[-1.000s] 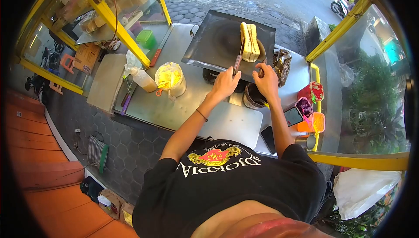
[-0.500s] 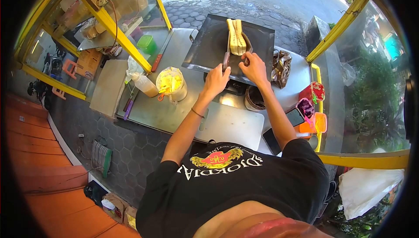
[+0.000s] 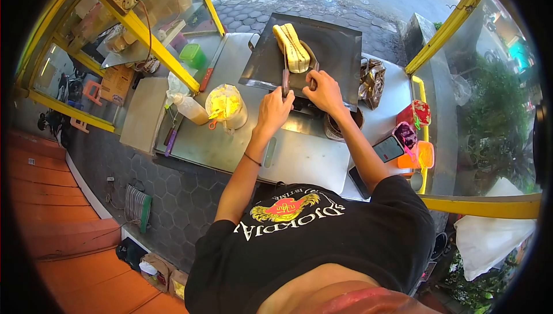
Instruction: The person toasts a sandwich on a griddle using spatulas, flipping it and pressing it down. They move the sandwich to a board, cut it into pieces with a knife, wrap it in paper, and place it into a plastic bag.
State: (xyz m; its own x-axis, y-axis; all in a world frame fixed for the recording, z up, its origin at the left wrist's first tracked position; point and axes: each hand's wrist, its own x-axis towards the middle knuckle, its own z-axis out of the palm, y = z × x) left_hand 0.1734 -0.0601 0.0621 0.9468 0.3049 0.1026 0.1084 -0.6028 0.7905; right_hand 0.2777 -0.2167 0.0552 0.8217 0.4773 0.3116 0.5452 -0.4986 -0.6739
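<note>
A stack of toasted bread slices [image 3: 292, 48] stands on edge on the black square griddle [image 3: 339, 43], leaning toward the upper left. My left hand [image 3: 274, 110] is closed round the dark handle of a spatula [image 3: 286, 80], whose blade runs along the bread's left side. Opposite it, my right hand [image 3: 324, 91] grips a second spatula [image 3: 312, 60], its broad blade against the right side of the bread. Between the two blades the bread is flanked at its near end. Both hands are just over the griddle's front edge.
Left of the griddle are a tub of yellow spread [image 3: 226, 106], a squeeze bottle [image 3: 190, 108] and a red-handled knife [image 3: 206, 79]. On the right lie a brown plastic bag [image 3: 372, 83], a phone [image 3: 388, 148] and an orange container [image 3: 425, 155]. Yellow posts [image 3: 147, 31] frame the cart.
Both hands and spatulas have shifted left along with the bread. The bread's far end has swung left, so it now slants where it stood nearly straight.
</note>
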